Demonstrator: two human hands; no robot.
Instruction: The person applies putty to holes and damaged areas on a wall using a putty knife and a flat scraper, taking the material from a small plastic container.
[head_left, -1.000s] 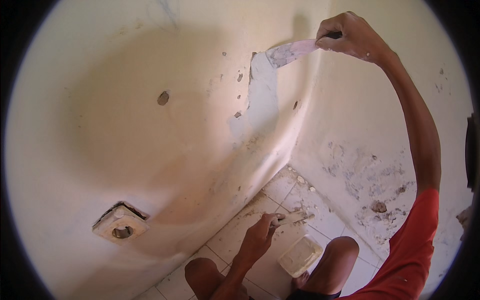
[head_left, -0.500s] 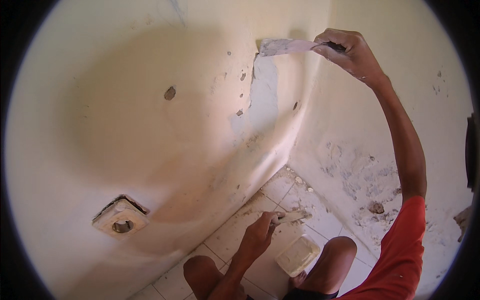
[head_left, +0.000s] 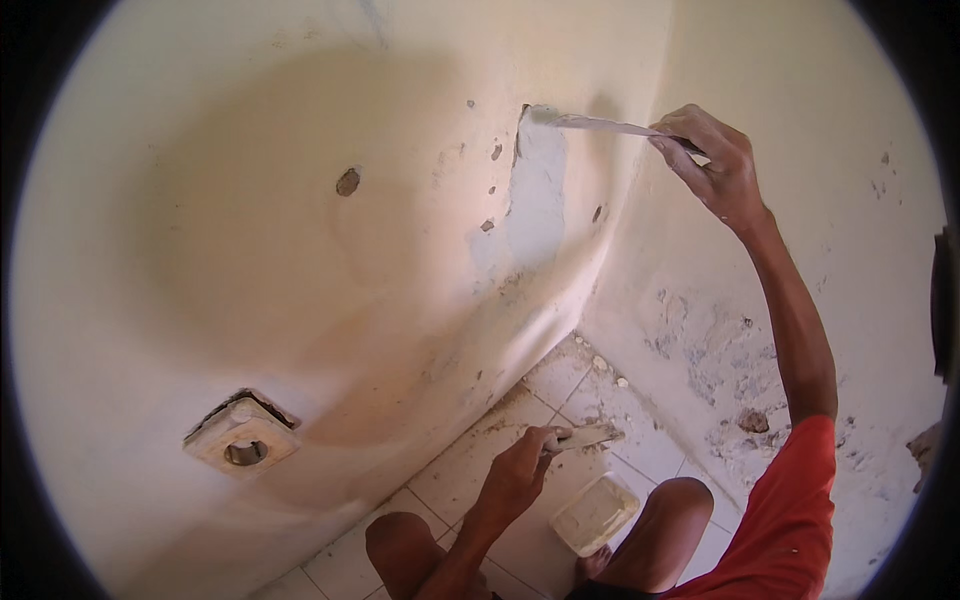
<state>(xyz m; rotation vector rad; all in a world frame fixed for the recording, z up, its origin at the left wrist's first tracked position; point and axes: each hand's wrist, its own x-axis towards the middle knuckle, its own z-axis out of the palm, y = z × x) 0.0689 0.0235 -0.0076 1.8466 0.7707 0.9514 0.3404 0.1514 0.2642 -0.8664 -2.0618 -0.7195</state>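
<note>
My right hand (head_left: 708,160) is closed round the handle of a putty knife (head_left: 610,125), raised near the corner of the room. The blade is seen nearly edge-on, its tip against the upper end of a pale grey filler patch (head_left: 538,190) on the wall. Low over the floor, my left hand (head_left: 525,458) grips a second putty knife (head_left: 588,436), its blade smeared with light paste and pointing right. Just below that blade sits a whitish rectangular tub (head_left: 595,513) with paste residue inside, between my knees.
The cream wall (head_left: 250,250) has several small chips and a deeper hole (head_left: 347,182). A square socket (head_left: 242,452) sits loosely in a wall opening. The right wall has a rough, crumbling area (head_left: 720,400). Debris lies on the tiled floor (head_left: 640,445).
My right hand has moved slightly down, drawing the putty knife down the top of the patch and turning its blade edge-on. My left hand has stayed almost still.
</note>
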